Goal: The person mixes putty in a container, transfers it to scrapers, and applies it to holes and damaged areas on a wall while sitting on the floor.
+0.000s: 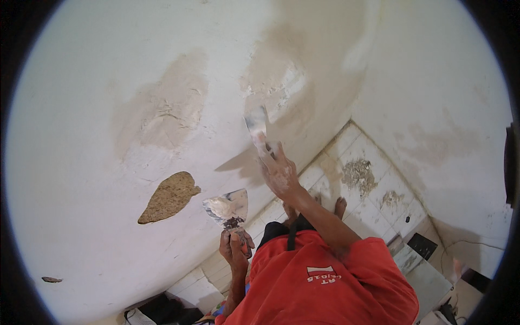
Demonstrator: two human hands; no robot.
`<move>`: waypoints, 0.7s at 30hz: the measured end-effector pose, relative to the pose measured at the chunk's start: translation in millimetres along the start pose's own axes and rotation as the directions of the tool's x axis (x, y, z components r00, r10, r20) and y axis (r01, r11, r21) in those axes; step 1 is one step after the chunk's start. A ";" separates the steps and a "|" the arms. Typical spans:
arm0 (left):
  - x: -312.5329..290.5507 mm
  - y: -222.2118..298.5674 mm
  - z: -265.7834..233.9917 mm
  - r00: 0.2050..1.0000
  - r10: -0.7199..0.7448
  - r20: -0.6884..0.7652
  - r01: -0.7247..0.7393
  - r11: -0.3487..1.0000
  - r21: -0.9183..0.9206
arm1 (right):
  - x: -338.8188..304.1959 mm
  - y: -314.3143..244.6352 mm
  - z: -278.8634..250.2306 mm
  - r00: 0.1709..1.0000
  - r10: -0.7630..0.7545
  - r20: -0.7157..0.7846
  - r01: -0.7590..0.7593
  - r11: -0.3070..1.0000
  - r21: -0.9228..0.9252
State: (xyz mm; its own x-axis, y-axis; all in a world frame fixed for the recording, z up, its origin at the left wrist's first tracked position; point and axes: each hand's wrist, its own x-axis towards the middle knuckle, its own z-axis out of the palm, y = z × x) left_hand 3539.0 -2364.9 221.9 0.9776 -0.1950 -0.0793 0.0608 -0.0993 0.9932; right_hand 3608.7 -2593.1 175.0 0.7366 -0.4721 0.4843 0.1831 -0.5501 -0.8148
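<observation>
My right hand [280,172] is closed round a putty knife [256,122], its blade lying against or very near the white wall, just below a damp, roughly filled patch [276,81]. Lower and to the left, my left hand [234,250] grips the handle of a wider putty knife [241,203]. A lump of whitish putty [220,207] sits on that blade, with dark smears close to the handle. Left of it, a leaf-shaped hole [169,199] in the wall shows rough brown material. A second damp filled patch [172,111] lies above that hole.
A tiled floor [374,157] runs along the wall's foot, with crumbled debris [359,176] on it near my bare feet. A side wall [444,70] meets the work wall at right. Black items [162,311] lie lower left; a grey panel [425,276] and a cable [474,242] lie lower right.
</observation>
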 end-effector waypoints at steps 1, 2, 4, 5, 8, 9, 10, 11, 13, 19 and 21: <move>-0.7 -1.2 -0.3 1.000 0.005 -0.004 -0.005 1.000 -0.001 | -12.1 4.0 -3.8 1.000 -0.005 0.000 0.005 1.000 0.003; -1.4 -4.3 -1.4 1.000 0.019 -0.009 -0.019 1.000 -0.006 | -21.2 1.9 -12.1 1.000 0.003 0.013 -0.003 0.999 -0.049; -0.6 -6.5 -1.3 0.999 0.037 -0.015 -0.037 0.999 -0.011 | -22.3 -0.5 -18.9 1.000 0.010 0.025 -0.007 0.995 -0.100; -1.3 -7.6 -2.0 0.999 0.043 -0.015 -0.043 0.999 -0.021 | -12.2 -12.3 -29.1 0.998 -0.041 -0.043 0.038 0.997 -0.071; -2.6 -8.5 -1.2 1.000 -0.001 -0.022 0.000 1.000 -0.015 | 24.4 -31.0 -34.7 0.983 -0.104 -0.151 0.102 0.995 -0.021; -0.8 -6.6 0.3 0.999 -0.032 -0.029 0.032 0.999 0.005 | 34.6 -34.2 -32.6 0.971 -0.129 -0.201 0.133 0.991 0.007; -0.5 -7.3 0.8 0.999 -0.031 -0.024 0.031 0.999 0.004 | 34.7 -32.0 -27.8 0.970 -0.128 -0.204 0.131 0.991 0.002; 0.4 -7.3 1.6 1.000 -0.024 -0.016 0.023 1.000 -0.013 | 34.0 -25.7 -19.3 0.981 -0.104 -0.162 0.095 0.994 -0.061; 0.4 -5.9 5.1 1.000 -0.016 -0.010 0.015 0.999 -0.033 | 23.9 -10.2 -11.9 0.990 -0.079 -0.119 0.064 0.990 -0.126; 0.4 -5.6 4.1 1.000 -0.018 -0.003 0.018 1.000 -0.021 | -14.9 -14.7 -41.9 0.996 0.040 0.077 -0.026 0.983 -0.180; 2.2 -8.5 5.6 1.000 -0.003 0.001 0.003 1.000 -0.021 | 10.7 -29.4 -50.0 0.989 -0.126 -0.078 0.117 0.987 -0.114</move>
State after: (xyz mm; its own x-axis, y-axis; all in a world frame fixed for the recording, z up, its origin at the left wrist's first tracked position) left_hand 3539.4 -2369.9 212.8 0.9772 -0.1956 -0.0828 0.0684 -0.0792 0.9945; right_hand 3578.7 -2616.4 220.1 0.6545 -0.4510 0.6068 0.1924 -0.6767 -0.7106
